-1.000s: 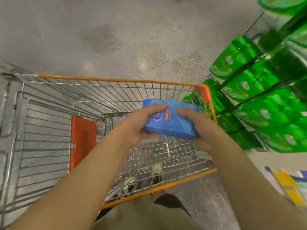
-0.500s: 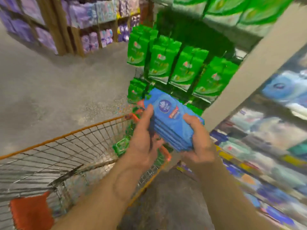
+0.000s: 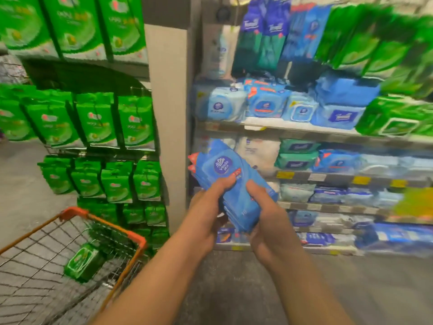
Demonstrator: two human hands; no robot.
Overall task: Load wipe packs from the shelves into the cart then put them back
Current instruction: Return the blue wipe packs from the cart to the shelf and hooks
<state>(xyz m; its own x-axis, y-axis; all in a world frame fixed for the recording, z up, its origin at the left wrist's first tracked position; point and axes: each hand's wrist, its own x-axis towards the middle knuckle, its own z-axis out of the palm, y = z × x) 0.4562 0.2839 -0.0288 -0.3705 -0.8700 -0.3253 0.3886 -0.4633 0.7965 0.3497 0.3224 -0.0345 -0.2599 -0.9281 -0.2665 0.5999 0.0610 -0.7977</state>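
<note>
Speckled grey floor, tiered shelves at 2 o'clock. Left hand and right hand fingers clamp a glossy blue wipe pack; wire cart at 8 o'clock holds a green pack.

Both forearms were bare from the bottom edge of the view to the wrists, no sleeve reaching into view. The left hand and right hand were ungloved; blur made it hard to tell, but neither seemingly carried rings or a watch.
</note>
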